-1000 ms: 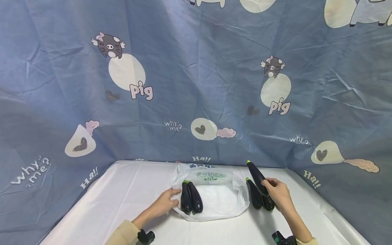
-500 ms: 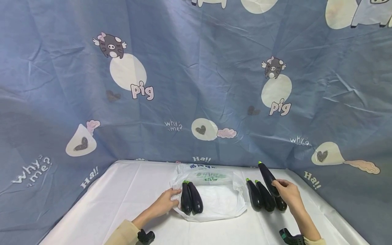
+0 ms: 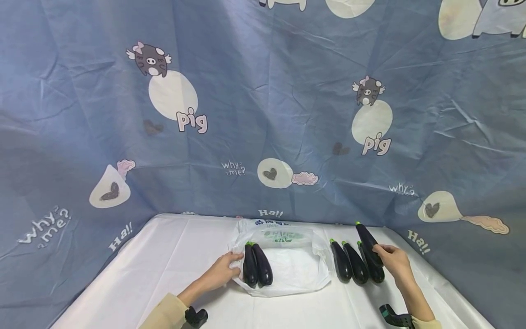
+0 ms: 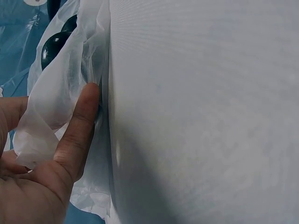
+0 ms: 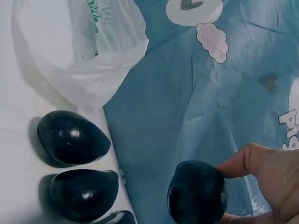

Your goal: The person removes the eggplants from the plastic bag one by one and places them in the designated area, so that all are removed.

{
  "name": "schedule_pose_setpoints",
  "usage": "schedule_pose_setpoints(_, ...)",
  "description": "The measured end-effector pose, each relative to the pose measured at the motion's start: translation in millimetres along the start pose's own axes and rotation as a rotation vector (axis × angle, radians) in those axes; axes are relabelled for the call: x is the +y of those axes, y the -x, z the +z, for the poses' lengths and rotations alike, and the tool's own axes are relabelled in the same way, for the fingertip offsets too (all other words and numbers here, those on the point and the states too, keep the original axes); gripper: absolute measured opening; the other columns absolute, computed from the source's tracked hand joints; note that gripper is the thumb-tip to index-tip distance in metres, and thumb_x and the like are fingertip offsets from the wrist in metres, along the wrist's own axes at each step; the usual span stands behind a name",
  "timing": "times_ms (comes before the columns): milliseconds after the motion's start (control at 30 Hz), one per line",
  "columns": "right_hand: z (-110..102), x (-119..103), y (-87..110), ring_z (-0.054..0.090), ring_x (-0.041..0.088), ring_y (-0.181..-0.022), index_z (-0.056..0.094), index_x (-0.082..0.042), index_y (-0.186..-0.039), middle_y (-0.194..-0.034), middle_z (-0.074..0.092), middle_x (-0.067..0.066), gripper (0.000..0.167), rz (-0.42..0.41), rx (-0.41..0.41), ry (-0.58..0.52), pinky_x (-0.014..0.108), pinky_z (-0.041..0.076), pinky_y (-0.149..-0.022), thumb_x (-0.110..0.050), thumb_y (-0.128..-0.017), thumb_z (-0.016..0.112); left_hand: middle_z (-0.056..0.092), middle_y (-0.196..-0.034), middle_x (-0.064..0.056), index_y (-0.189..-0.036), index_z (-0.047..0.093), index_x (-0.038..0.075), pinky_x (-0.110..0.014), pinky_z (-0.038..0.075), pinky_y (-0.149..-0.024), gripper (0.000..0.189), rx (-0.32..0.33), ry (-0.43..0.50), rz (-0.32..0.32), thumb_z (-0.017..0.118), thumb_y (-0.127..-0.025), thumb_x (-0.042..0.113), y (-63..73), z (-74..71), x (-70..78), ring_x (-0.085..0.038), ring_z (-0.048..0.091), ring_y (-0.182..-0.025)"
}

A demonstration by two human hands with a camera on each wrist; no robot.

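A white, translucent plastic bag (image 3: 289,272) lies spread with its mouth toward me. Two dark purple eggplants (image 3: 263,267) with green stem ends rest side by side in its left part. My left hand (image 3: 222,272) grips the bag's left edge; in the left wrist view the thin plastic (image 4: 56,102) passes between thumb and fingers. To the bag's right, three more eggplants (image 3: 342,262) lie in a slanted row. Above the rightmost one, my right hand (image 3: 394,261) pinches another eggplant (image 3: 367,241) by its thick end, stem pointing away.
A white cloth (image 3: 185,246) covers the table. Behind it and along both sides hangs a blue sheet (image 3: 230,114) printed with cartoon pigs. Black straps with small devices (image 3: 196,317) sit on both wrists.
My right hand has carried its eggplant rightward and slightly lower, uncovering the eggplants beneath. My left hand has stayed at the bag's edge.
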State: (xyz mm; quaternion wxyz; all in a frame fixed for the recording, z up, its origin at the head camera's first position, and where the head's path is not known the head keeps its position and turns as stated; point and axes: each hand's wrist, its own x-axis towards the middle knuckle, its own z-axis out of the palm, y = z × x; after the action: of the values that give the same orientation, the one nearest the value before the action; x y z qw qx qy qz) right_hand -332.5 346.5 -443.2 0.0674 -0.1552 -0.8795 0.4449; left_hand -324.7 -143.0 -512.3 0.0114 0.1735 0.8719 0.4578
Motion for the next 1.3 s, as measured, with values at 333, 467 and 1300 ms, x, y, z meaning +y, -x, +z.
schedule_pose_setpoints(333,-8,7,-1.2,0.05,0.047,-0.117,0.053,0.009,-0.128,-0.129,0.05,0.034,0.06,0.016,0.042,0.031,0.06,0.043,-0.091,-0.038,-0.09,0.051,0.052,-0.136,-0.028,-0.13,0.054,-0.009,-0.065,0.027,-0.108,0.057,-0.003,-0.019,0.008,0.058,-0.077,0.009,-1.9,-0.2,-0.7,-0.053,0.033,-0.135)
schedule_pose_setpoints(467,-9,11,-2.9,0.052,0.046,-0.114,0.053,0.009,-0.127,-0.127,0.052,0.034,0.06,0.034,0.067,0.041,0.056,0.046,-0.087,-0.038,-0.089,0.052,0.051,-0.138,-0.028,-0.131,0.053,-0.009,-0.066,0.025,-0.109,0.057,-0.007,-0.004,0.0,0.058,-0.077,0.008,-2.9,-0.6,-1.9,-0.054,0.031,-0.136)
schedule_pose_setpoints(1300,-12,41,-12.4,0.054,0.05,-0.106,0.059,0.014,-0.115,-0.119,0.056,0.036,0.053,0.077,0.138,0.104,0.056,0.046,-0.084,-0.033,-0.089,0.057,0.051,-0.138,-0.027,-0.131,0.053,-0.008,-0.067,0.023,-0.109,0.058,-0.008,-0.001,-0.012,0.059,-0.077,0.008,0.1,-0.8,3.0,-0.054,0.029,-0.136)
